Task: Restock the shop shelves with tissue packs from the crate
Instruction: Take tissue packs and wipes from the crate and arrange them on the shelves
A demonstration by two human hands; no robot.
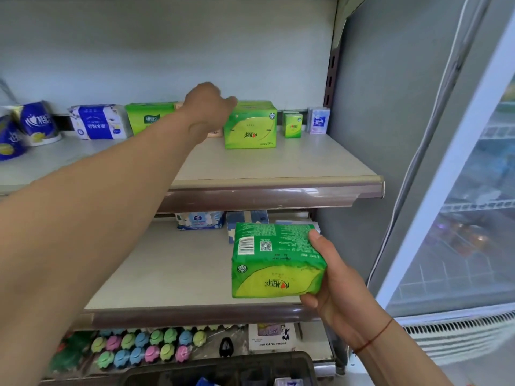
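Note:
My right hand (334, 280) grips a green tissue pack (276, 260) by its right end, in front of the middle shelf (178, 271), barcode side up. My left arm stretches to the back of the upper shelf (278, 165). There my left hand (207, 105) is at the top left corner of a stack of green tissue packs (250, 126), one finger touching its top. The other fingers are hidden behind the hand. A peach pack (214, 132) is mostly covered by the wrist. The dark crate (223, 366) shows at the bottom edge.
Along the back of the upper shelf stand another green pack (149, 117), a blue-white pack (97, 122), blue toilet rolls (36, 122), a small green pack (292, 125) and a small purple pack (319, 121). Blue packs (200, 220) sit on the middle shelf. A glass-door fridge (459, 218) stands on the right.

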